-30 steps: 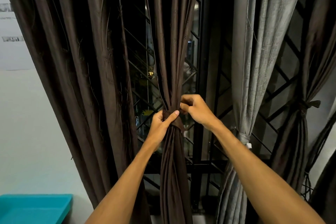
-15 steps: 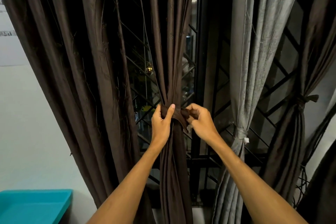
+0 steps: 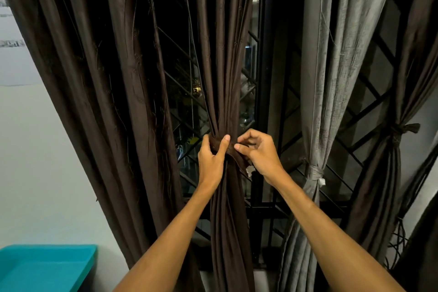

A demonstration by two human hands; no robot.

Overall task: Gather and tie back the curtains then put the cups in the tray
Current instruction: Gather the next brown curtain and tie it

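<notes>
A dark brown curtain (image 3: 225, 78) hangs gathered into a narrow bundle in the middle of the window. A brown tie-back band (image 3: 234, 155) wraps its waist. My left hand (image 3: 212, 161) grips the bundle at the band, thumb across the front. My right hand (image 3: 259, 152) pinches the band's loose end just right of the bundle; a small white tag hangs below it. A turquoise tray (image 3: 45, 265) lies at the lower left. No cups are in view.
A wide loose brown curtain (image 3: 99, 102) hangs at the left against a white wall. A grey curtain (image 3: 331, 66) and another brown curtain (image 3: 398, 149) at the right are each tied at the waist. A black diagonal window grille (image 3: 365, 111) stands behind.
My right hand dropped from above the band to beside it and shifted its pinch on the loose end. My left hand kept its grip on the bundle.
</notes>
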